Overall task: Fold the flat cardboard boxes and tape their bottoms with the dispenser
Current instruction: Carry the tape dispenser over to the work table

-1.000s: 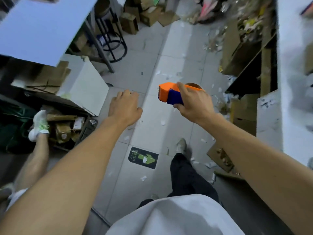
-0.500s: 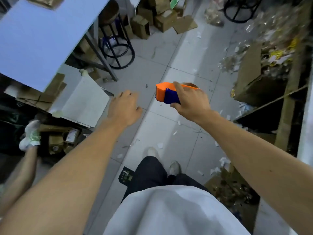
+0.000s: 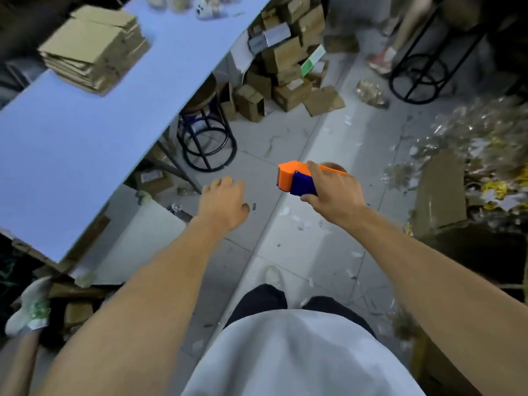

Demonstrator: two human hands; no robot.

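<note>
Standing over littered floor tiles (image 3: 320,252) right of white bench (image 3: 85,132) bearing stacked flat cardboard boxes (image 3: 94,50), right hand (image 3: 334,195) gripping orange-blue dispenser (image 3: 297,180) with curled fingers (image 3: 314,170), left hand (image 3: 224,202) hanging loosely curled, holding nothing.

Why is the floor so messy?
Paper scraps are scattered over the floor tiles, and cardboard boxes lie tumbled in a heap beside the table. A crinkly plastic pile spills at the right.

A packing workroom or small warehouse. A stack of flat cardboard boxes (image 3: 94,50) lies on a long white tabletop (image 3: 85,132), folded cartons (image 3: 288,70) are heaped on the tiled floor (image 3: 314,247) beyond the fingers, paper scraps litter the tiles, and black metal stools (image 3: 208,138) stand about.
</note>
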